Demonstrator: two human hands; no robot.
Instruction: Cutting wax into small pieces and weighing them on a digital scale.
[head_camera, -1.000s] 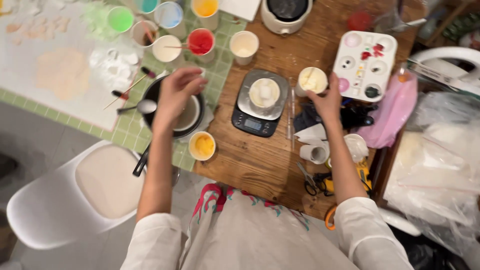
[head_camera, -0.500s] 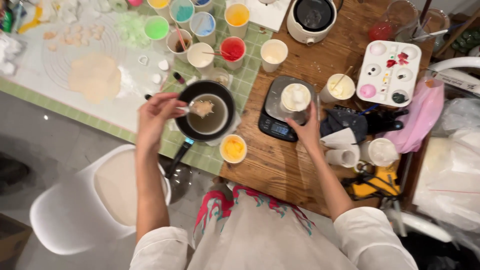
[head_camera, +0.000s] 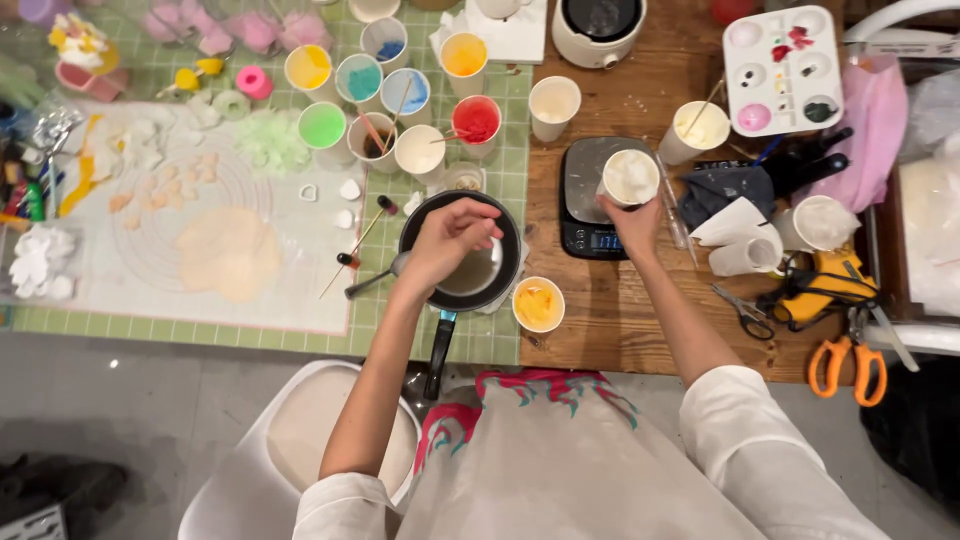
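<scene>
My left hand (head_camera: 450, 240) is closed on a metal spoon (head_camera: 370, 283), whose handle sticks out to the left. The hand hovers over a black pan (head_camera: 510, 270) holding pale liquid, which stands on the green tiled mat. My right hand (head_camera: 632, 222) grips a white paper cup (head_camera: 630, 175) of whitish material from below. That cup stands on a small grey digital scale (head_camera: 585, 210) on the wooden table. A cup of yellow liquid (head_camera: 538, 304) sits just right of the pan.
Several cups of coloured liquid, such as a red one (head_camera: 477, 120), stand behind the pan. A white paint palette (head_camera: 783, 68), orange scissors (head_camera: 850, 365) and a white pot (head_camera: 598, 25) lie around the scale. A white mat (head_camera: 200, 230) with pale shapes lies left, a white chair (head_camera: 300, 440) below.
My left hand has moved from the pan's left edge to over its middle with the spoon. My right hand has risen from the scale's front and closed on the cup.
</scene>
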